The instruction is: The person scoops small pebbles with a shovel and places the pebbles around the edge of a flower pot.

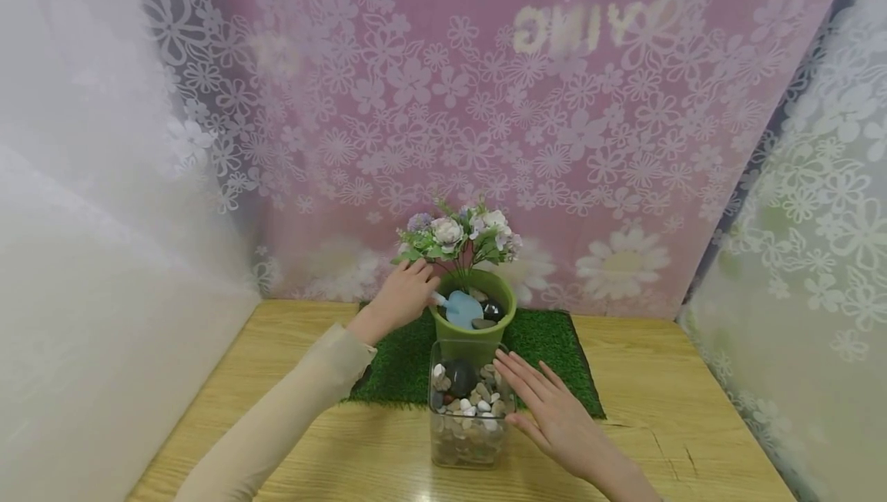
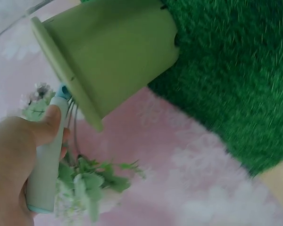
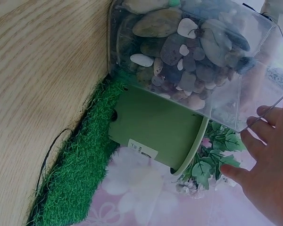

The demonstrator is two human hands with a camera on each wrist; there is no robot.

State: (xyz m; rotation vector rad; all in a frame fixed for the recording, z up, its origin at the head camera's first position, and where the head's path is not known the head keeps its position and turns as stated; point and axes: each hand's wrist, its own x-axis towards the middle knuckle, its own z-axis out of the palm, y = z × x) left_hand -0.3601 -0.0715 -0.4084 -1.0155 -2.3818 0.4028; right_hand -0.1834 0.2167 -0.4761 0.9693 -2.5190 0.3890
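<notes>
1 trowel (image 1: 463,311), clasped by your left grip (image 1: 400,294), probably unloads stones (image 1: 491,311) into the flowerpot (image 2: 113,61); next, lift clear; right grip (image 1: 556,414) uncurled.

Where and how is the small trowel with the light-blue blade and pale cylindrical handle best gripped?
Probably by the pale cylindrical handle, coming from the left: it juts past the rim of the round green pot, while the broad light-blue blade sits inside beside stones. The left hand already holds it there.
</notes>
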